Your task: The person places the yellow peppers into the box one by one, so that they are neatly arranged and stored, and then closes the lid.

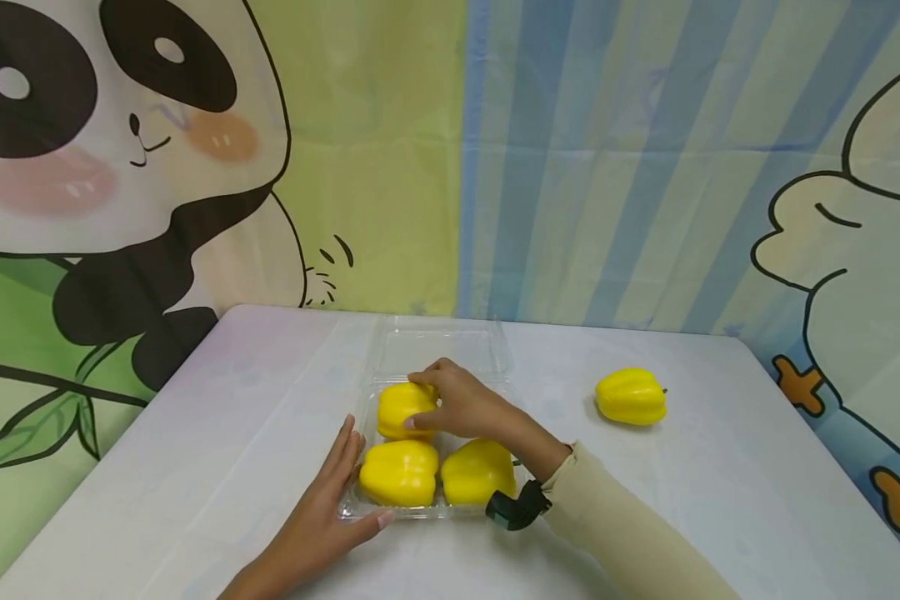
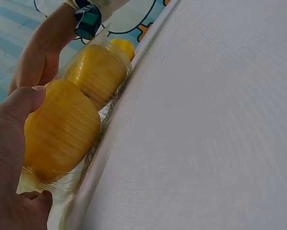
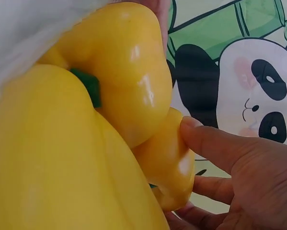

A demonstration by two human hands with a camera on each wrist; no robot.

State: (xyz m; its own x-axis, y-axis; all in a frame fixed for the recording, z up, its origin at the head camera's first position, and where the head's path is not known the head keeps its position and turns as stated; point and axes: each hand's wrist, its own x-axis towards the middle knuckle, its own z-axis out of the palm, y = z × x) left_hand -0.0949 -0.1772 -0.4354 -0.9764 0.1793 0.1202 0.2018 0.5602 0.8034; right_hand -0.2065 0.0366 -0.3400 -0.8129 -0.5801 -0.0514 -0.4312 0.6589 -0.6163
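A clear plastic box point(image 1: 420, 513) stands on the table with three yellow bell peppers in it. My right hand point(image 1: 468, 404) grips the back-left bell pepper point(image 1: 401, 410), thumb on the near side and fingers on the far side; the right wrist view shows this pepper point(image 3: 169, 165) too. In front of it lie the front-left bell pepper point(image 1: 399, 473) and the front-right bell pepper point(image 1: 478, 473). My left hand point(image 1: 318, 500) rests along the box's left side, fingers straight and thumb near the front-left corner. In the left wrist view the left thumb partly covers the nearest pepper point(image 2: 62, 132).
The box's clear lid point(image 1: 442, 346) lies folded back behind it. Another yellow bell pepper point(image 1: 632, 397) lies on the white table point(image 1: 720, 483) to the right. A printed curtain point(image 1: 390, 150) hangs behind the table. A black device point(image 1: 519, 506) is strapped to the right wrist.
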